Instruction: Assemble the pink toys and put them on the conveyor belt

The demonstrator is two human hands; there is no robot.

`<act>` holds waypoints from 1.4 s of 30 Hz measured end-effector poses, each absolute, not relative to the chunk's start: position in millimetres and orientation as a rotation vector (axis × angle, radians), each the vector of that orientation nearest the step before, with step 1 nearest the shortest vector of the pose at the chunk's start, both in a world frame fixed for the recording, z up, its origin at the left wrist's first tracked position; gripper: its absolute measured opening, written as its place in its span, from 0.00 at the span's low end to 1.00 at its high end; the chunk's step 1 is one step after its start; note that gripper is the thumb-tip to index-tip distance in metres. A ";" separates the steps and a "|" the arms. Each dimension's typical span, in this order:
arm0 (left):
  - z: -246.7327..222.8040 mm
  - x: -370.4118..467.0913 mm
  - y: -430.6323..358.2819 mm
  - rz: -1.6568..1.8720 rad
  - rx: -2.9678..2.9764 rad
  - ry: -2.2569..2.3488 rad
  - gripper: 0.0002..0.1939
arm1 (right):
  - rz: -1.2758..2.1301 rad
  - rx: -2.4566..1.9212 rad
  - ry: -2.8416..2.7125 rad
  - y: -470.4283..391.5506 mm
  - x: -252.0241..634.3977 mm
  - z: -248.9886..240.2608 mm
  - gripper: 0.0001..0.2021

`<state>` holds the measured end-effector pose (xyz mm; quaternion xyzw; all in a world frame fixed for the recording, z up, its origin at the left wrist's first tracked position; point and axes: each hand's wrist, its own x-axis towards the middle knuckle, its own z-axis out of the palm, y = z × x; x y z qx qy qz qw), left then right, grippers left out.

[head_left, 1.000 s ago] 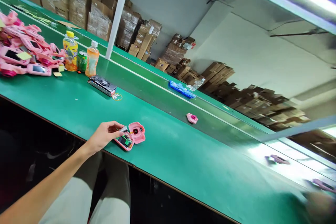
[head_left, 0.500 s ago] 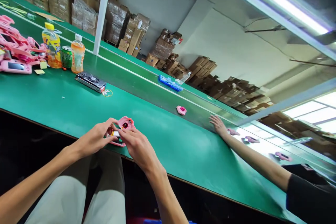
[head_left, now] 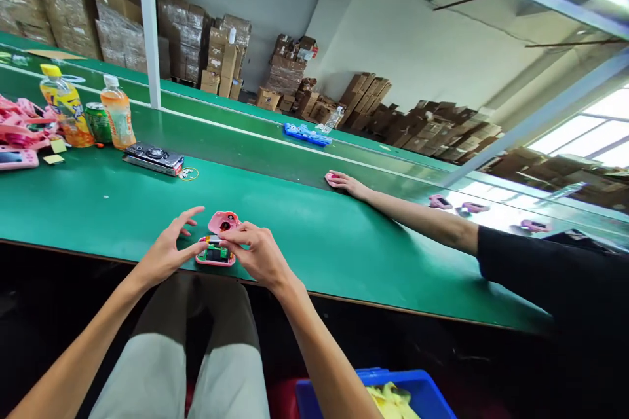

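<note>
A small pink device lies opened near the table's front edge, its pink casing [head_left: 216,263] showing a green circuit board [head_left: 215,253]. The pink cover [head_left: 219,218] is folded back behind it, with a dark round part inside. Across the top of the board is a small silver battery [head_left: 213,240] with yellow tape at one end. My right hand [head_left: 258,252] pinches the battery's right end, partly hiding it. Just left of the casing, my left hand [head_left: 170,245] is open, fingers spread, its thumb tip close to the battery's left end.
At right, a co-worker's hand [head_left: 346,183] rests on a pink part on the belt [head_left: 236,144]. Bottles [head_left: 118,114], a can [head_left: 98,123], a black box [head_left: 154,158] and piled pink devices [head_left: 22,127] stand left. Below the table is a blue bin [head_left: 417,383].
My left hand has let go of the battery and spread its fingers, uncovering the circuit board. The co-worker's hand has reached left onto the pink part. The camera view has shifted.
</note>
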<state>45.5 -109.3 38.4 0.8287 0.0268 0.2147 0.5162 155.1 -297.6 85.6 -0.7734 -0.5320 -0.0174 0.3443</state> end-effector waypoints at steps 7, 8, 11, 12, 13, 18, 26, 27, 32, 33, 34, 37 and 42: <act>26.4 52.4 -124.4 0.537 2.067 0.113 0.13 | -0.149 -2.007 -1.314 -306.1 136.8 62.8 0.09; 25.7 52.1 -125.6 0.546 2.067 0.145 0.13 | -0.172 -2.015 -1.340 -307.6 133.8 58.3 0.09; 24.6 51.0 -126.5 0.547 2.068 0.189 0.12 | -0.261 -2.090 -1.433 -309.0 127.6 47.7 0.09; 24.4 50.8 -126.4 0.541 2.068 0.191 0.12 | -0.287 -2.122 -1.450 -308.4 126.5 45.4 0.09; 24.1 50.7 -126.2 0.536 2.068 0.191 0.12 | -0.306 -2.150 -1.457 -307.3 125.8 43.9 0.09; 21.7 50.7 -126.5 0.541 2.073 0.169 0.11 | -0.349 -2.295 -1.487 -300.7 122.1 45.5 0.10; 15.4 39.2 -115.6 0.460 2.293 -0.192 0.20 | -0.377 -2.611 -1.654 -294.9 107.0 51.8 0.13; 13.6 38.2 -114.2 0.449 2.335 -0.219 0.21 | -0.431 -2.609 -1.655 -295.9 103.8 47.6 0.15; 6.8 38.3 -114.9 0.514 2.450 -0.265 0.22 | -0.630 -2.561 -1.495 -309.6 94.3 27.8 0.20; 6.4 38.7 -116.2 0.535 2.462 -0.282 0.21 | -0.548 -2.568 -1.439 -312.1 98.0 30.2 0.18; 6.2 39.1 -117.5 0.551 2.478 -0.297 0.21 | -0.421 -2.612 -1.350 -313.1 104.9 36.3 0.17; 6.3 39.8 -120.8 0.559 2.537 -0.281 0.20 | -0.034 -2.826 -0.974 -303.2 143.0 72.6 0.24; 8.6 42.6 -121.5 0.556 2.590 -0.241 0.18 | 0.550 -2.861 -0.893 -251.8 214.1 135.5 0.32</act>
